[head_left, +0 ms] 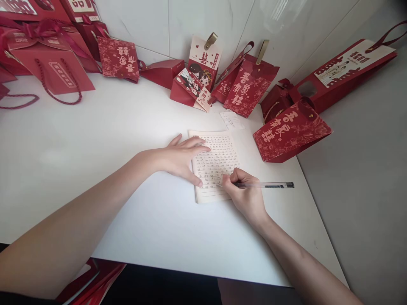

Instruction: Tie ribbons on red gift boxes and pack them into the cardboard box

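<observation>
A lined notepad point(211, 165) filled with rows of handwritten numbers lies on the white table point(152, 228). My left hand point(182, 159) rests flat across its left side, fingers spread and pressing on the page. In my right hand point(246, 192) is a pen point(273, 185) with a clear barrel and dark cap end, pinched between thumb and fingers. Its tip meets the page near the lowest written row, and the right hand covers the lower right corner of the pad. A few ruled lines below the writing are blank.
Red gift boxes and bags line the tiled wall, among them a rope-handled bag point(59, 67) at left, a box with a cartoon couple point(203, 72) and a slanted red box point(291, 131) at right. A small paper slip point(233, 120) lies beyond the notepad. A grey wall point(359, 169) borders the table's right edge.
</observation>
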The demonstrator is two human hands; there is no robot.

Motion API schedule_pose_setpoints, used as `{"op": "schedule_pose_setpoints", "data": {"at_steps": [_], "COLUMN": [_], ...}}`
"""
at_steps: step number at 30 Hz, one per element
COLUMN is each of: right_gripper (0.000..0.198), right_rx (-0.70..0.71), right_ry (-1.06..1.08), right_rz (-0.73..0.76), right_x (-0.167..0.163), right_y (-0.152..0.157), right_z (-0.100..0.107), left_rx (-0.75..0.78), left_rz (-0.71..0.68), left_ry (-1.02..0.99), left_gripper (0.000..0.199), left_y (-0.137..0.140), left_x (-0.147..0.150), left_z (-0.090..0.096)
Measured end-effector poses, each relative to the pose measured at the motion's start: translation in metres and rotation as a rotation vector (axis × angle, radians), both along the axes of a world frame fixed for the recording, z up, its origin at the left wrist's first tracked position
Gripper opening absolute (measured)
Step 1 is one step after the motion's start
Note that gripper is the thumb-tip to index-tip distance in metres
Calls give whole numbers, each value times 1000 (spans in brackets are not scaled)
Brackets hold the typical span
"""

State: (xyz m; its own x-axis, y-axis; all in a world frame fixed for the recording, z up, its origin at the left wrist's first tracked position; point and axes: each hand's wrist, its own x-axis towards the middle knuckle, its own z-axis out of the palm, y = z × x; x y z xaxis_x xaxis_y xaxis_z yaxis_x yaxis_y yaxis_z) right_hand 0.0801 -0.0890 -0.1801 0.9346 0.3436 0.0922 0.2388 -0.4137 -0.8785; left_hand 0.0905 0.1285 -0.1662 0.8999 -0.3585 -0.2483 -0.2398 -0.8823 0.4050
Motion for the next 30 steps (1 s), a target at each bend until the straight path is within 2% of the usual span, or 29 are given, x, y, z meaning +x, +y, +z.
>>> {"op": "schedule_pose_setpoints", "data": {"at_steps": [25, 30], "right_gripper": [30, 33], "right_rx": [35, 208], "right_ry": [18, 44], "right_rz": [-30, -73], "right_x": [-1, 0], "right_y": [2, -1], "right_z": [2, 5], "left_rx": [-69, -71], "left_rz": [-12, -3], "left_ry": [10, 10], "left_gripper": [99, 96], "left_y": [2, 0], "left_x": [-2, -3], "left_z": [3, 5]}}
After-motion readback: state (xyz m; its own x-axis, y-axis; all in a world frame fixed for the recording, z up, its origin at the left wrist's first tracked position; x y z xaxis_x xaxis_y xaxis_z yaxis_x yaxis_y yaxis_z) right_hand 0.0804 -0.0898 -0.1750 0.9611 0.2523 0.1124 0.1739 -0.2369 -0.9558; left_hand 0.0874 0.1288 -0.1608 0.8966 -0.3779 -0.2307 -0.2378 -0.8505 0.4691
